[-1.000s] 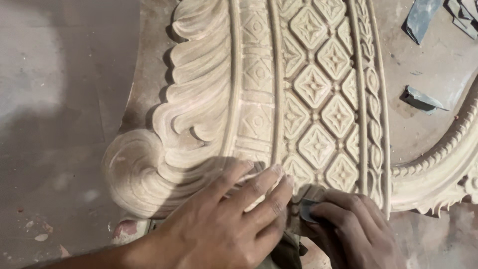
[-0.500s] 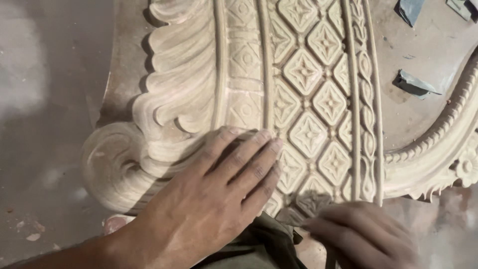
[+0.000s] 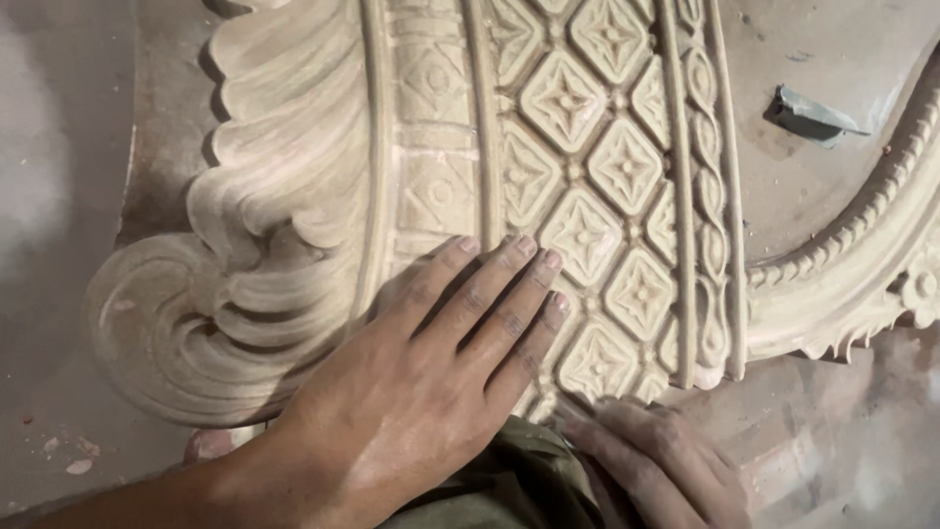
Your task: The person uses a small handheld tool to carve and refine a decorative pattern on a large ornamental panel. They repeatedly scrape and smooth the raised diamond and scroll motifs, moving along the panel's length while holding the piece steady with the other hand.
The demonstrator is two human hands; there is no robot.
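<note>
From the head view, a large carved wooden panel (image 3: 548,167) lies flat on a dusty desk (image 3: 59,196) and fills most of the frame. Its surface carries a lattice of diamond-shaped rosettes (image 3: 607,196) between raised ribs, a twisted rope border (image 3: 707,196) along the right side of the lattice, broad fluted leaf shapes on the left, and a big scroll (image 3: 166,333) at the lower left corner. The left hand (image 3: 411,392) lies palm down on the lower part of the panel, its fingers (image 3: 509,284) stretched out flat and close together, tips resting on the diamond carving near the panel's lower edge; it grips nothing, only presses on the wood. The right hand (image 3: 656,460) sits at the bottom edge of the frame, just below the lower end of the lattice, with its fingers pointing left against the panel's edge; they are blurred, and I cannot tell how far they are closed or whether they hold anything. Between the two hands, at the bottom of the picture, shows a fold of olive-green cloth (image 3: 509,485). A second carved piece with a beaded edge (image 3: 862,255) curves along the right side, touching the panel's lower right corner. A small grey scrap (image 3: 808,116) lies on the desk at upper right, well apart from both hands.
</note>
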